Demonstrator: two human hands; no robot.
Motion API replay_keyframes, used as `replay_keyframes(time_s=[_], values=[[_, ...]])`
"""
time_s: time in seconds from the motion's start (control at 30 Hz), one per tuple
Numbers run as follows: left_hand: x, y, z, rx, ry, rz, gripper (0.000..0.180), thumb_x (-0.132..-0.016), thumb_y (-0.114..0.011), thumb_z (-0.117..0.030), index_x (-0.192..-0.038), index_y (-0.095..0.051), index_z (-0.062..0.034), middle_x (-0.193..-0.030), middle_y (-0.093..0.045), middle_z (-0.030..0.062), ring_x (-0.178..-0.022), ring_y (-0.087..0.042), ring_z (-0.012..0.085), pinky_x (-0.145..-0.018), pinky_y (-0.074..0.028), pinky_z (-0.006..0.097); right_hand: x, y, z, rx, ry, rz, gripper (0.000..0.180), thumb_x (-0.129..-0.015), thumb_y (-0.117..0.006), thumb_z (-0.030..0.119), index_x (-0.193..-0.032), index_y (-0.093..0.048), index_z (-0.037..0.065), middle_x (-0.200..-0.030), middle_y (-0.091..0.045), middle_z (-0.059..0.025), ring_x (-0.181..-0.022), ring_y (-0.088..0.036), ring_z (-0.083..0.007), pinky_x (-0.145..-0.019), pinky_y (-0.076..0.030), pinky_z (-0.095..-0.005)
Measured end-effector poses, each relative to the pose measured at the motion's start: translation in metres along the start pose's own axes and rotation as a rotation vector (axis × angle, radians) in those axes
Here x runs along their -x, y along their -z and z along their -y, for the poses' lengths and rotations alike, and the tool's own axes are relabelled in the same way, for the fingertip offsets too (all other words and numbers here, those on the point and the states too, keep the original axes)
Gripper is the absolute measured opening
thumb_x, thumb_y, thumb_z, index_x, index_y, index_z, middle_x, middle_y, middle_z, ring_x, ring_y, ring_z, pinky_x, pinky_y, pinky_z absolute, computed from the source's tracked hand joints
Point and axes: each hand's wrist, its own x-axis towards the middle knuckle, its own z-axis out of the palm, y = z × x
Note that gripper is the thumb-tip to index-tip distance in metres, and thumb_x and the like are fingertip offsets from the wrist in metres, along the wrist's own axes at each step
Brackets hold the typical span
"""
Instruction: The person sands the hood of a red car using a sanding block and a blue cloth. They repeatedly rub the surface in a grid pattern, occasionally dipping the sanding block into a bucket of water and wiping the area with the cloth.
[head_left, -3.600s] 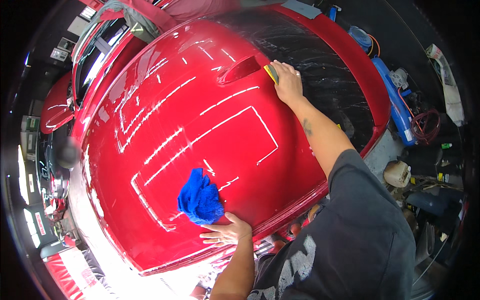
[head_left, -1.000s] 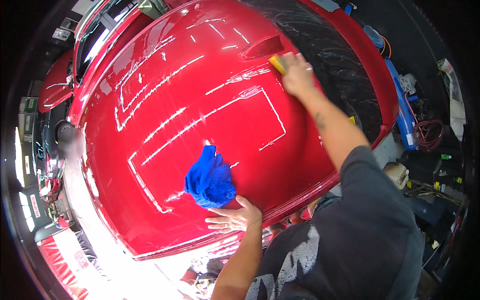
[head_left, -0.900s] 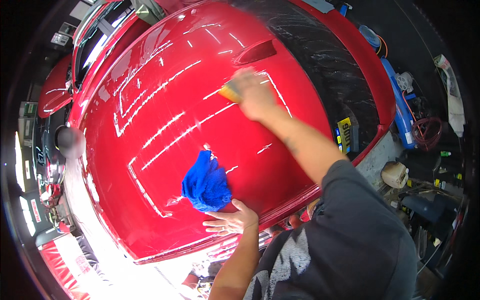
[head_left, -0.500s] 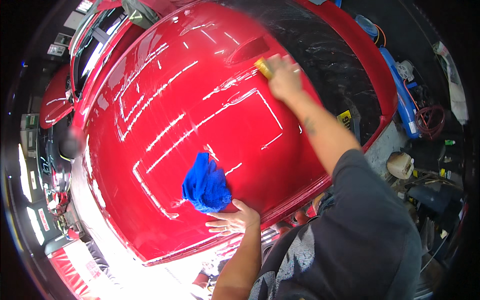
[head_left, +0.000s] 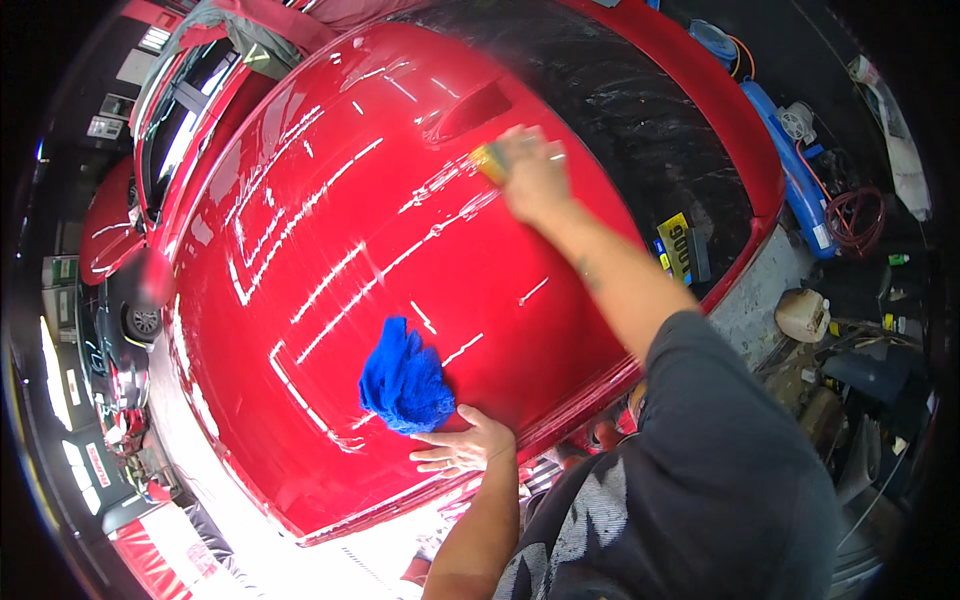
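Observation:
A large glossy red car body panel (head_left: 330,230) fills the middle of the view. On its upper right part, my right hand (head_left: 535,180) grips a small yellow block (head_left: 489,163), pressed toward the paint; motion blurs the fingers. Fingers stretched out, my left hand (head_left: 468,445) lies flat on the panel by its near edge. Just above those fingers rests a crumpled blue microfiber towel (head_left: 405,380).
A dark recess of the car (head_left: 640,130) borders the panel on the right, with a yellow licence plate (head_left: 677,245) in it. Further right are a blue tank (head_left: 795,170), a coiled hose (head_left: 856,220) and a whitish jug (head_left: 803,315). Another red vehicle (head_left: 180,110) stands at far left.
My right hand has moved the yellow block left and a little downward over the paint. My left hand stays beside the towel. The whole view has shifted slightly.

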Motion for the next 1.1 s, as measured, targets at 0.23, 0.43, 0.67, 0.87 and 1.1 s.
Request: replay_keyframes(time_s=[0.23,0.43,0.67,0.87,1.1], values=[[-0.007,0.005,0.007,-0.015,0.01,-0.049,0.105,-0.097,-0.051,-0.078,-0.175,-0.02,-0.0157,-0.178,-0.011,0.0335,-0.163,-0.012,0.0553,-0.121,-0.02,0.079,0.013,0.016,0.048,-0.048,0.379,0.17,0.073,-0.094,-0.073,0.011,-0.162,-0.047,0.017,-0.17,-0.046,-0.011,-0.16,-0.037,-0.0353,-0.129,-0.03,-0.0584],[0.003,-0.002,0.003,-0.03,-0.056,-0.02,0.105,-0.096,-0.054,-0.075,-0.174,-0.021,-0.0132,-0.177,-0.012,0.034,-0.162,-0.011,0.0581,-0.124,-0.016,0.078,-0.054,0.008,-0.092,0.132,0.061,0.097,0.064,-0.101,-0.059,0.017,-0.163,-0.045,0.01,-0.174,-0.039,-0.0129,-0.163,-0.032,-0.0388,-0.127,-0.031,-0.0663],[-0.001,-0.002,0.009,0.02,-0.086,-0.08,0.106,-0.096,-0.058,-0.073,-0.174,-0.019,-0.0116,-0.177,-0.012,0.0339,-0.162,-0.009,0.0579,-0.124,-0.015,0.078,-0.045,0.009,-0.066,0.21,0.248,0.09,0.066,-0.1,-0.056,0.012,-0.165,-0.044,0.014,-0.176,-0.038,-0.007,-0.165,-0.028,-0.0349,-0.128,-0.029,-0.0662],[-0.001,-0.001,0.011,0.01,-0.086,-0.064,0.108,-0.096,-0.057,-0.074,-0.175,-0.018,-0.0124,-0.177,-0.01,0.0329,-0.163,-0.007,0.0567,-0.124,-0.014,0.078,-0.049,0.002,-0.059,0.204,0.149,0.143,0.066,-0.103,-0.055,0.014,-0.167,-0.04,0.01,-0.176,-0.037,-0.0085,-0.164,-0.03,-0.0329,-0.128,-0.031,-0.0634],[0.0,-0.003,0.009,0.01,-0.07,-0.033,0.109,-0.095,-0.055,-0.078,-0.175,-0.017,-0.0146,-0.178,-0.008,0.0322,-0.163,-0.008,0.0568,-0.126,-0.013,0.077,-0.089,0.011,-0.085,0.252,0.152,0.114,0.064,-0.104,-0.052,0.013,-0.167,-0.04,0.015,-0.177,-0.037,-0.0026,-0.164,-0.03,-0.0356,-0.128,-0.028,-0.0675]])
